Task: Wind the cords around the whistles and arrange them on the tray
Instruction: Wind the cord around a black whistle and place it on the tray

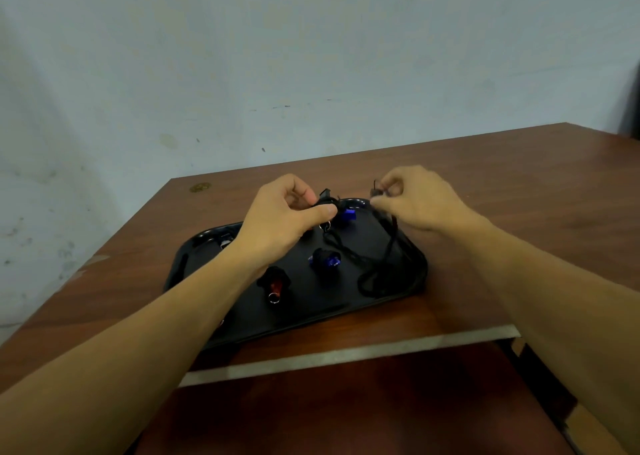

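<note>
Winding midway: left hand [284, 212] grips black whistle [327, 201] above tray [391, 298], right hand [412, 198] pinches its cord [372, 271] end; red whistle [275, 284] & blue whistle [325, 259] lie wrapped on tray, another blue w/ rest unclear.

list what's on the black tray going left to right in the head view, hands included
red whistle → left hand gripping a black whistle → wound blue whistle → loose black cord → right hand pinching the cord's end
</note>
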{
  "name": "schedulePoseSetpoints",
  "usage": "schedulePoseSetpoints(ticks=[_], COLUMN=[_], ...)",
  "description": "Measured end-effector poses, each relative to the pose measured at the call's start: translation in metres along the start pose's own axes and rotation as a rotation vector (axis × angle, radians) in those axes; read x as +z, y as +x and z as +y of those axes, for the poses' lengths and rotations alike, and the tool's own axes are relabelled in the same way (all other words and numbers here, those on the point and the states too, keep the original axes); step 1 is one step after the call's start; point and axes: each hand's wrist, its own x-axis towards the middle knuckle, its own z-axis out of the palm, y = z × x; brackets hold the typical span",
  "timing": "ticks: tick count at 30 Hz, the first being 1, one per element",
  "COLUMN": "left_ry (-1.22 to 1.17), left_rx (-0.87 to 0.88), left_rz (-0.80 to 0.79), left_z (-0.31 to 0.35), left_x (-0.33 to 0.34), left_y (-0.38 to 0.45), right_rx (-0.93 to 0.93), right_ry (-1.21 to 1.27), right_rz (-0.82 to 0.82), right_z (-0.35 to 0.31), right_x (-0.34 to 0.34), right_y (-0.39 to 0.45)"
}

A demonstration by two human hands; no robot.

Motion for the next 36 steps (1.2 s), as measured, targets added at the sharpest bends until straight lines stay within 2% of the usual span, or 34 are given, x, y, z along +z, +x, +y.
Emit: schedulePoseSetpoints(ticks=[3,5,11,18,24,32,36], left_ry=[0.036,0.071,0.179,0.532,0.722,0.736,0.642], left_rx=[0.000,-0.001,-0.046,-0.019,0.056,0.059,0.057], left_rz=[-0.006,-0.023,-0.069,-0.184,-0.250,-0.236,-0.084], left_z=[0.003,0.004,0.004,0.019,0.012,0.009,0.022], left_x=[0.002,0.007,0.026,0.048,0.057,0.049,0.031], left_y=[0.000,-0.001,-0.002,-0.002,-0.008,-0.008,0.001], right_rx=[0.052,0.058,0.023,-0.080,-0.138,-0.190,-0.276], right_ry=[0.246,0.296,0.223,0.069,0.033,0.100,0.199], right_rz=[0.142,0.228,0.428,0.567,0.364,0.156,0.123], right_z=[-0.005,-0.010,-0.021,-0.033,-0.029,-0.026,-0.035], right_x=[-0.021,-0.029,-0.054,-0.073,-0.031,-0.015,-0.020], right_y=[0.007,0.011,0.019,0.020,-0.002,-0.018,-0.016])
